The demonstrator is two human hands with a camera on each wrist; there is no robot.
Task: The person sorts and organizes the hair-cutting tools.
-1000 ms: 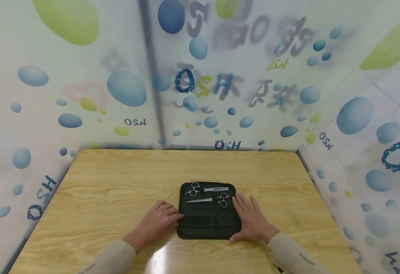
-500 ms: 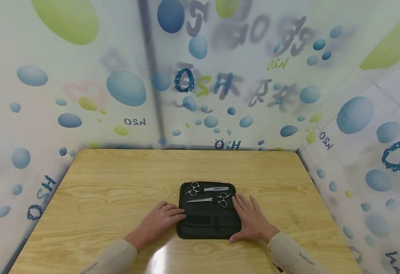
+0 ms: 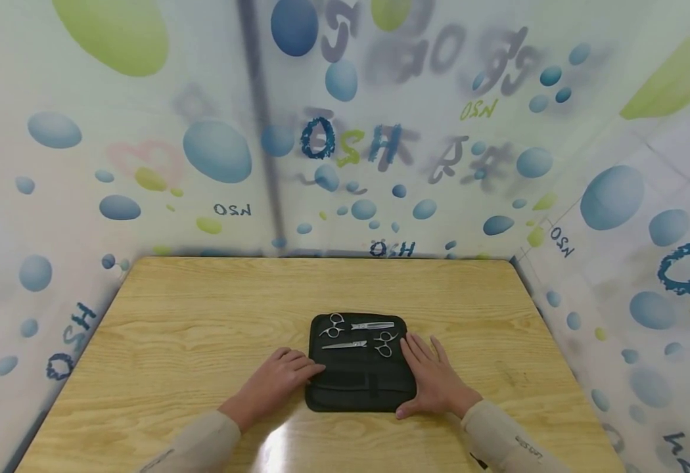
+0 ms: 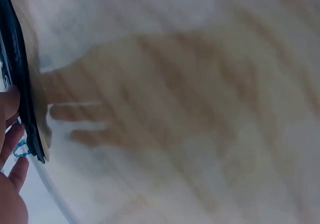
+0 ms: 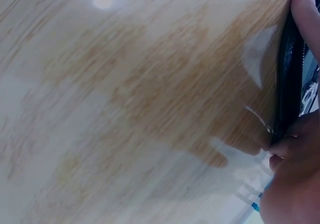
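A black case (image 3: 345, 364) lies flat on the table in the head view, slightly right of the middle. Two pairs of silver scissors sit on its upper half: the upper pair (image 3: 371, 326) has a broad, comb-like blade, the lower pair (image 3: 345, 345) a plain pointed one. A dark flap with a short strap (image 3: 372, 382) crosses the lower half. My left hand (image 3: 280, 381) touches the case's left edge, fingertips over the rim. Along the right edge lies my right hand (image 3: 436, 381), fingers extended and thumb at the lower right corner. Both wrist views catch the case's zippered side, with fingers (image 4: 18, 173) beside it.
The wooden table (image 3: 203, 309) stretches around the case and ends at a back edge. Pale walls (image 3: 469, 151) with blue and green drops and lettering rise behind it and at both sides. Light glares off the tabletop near the front.
My left hand has shifted slightly right, its fingertips now farther over the case's left rim. The right hand, the case and the scissors have stayed in place.
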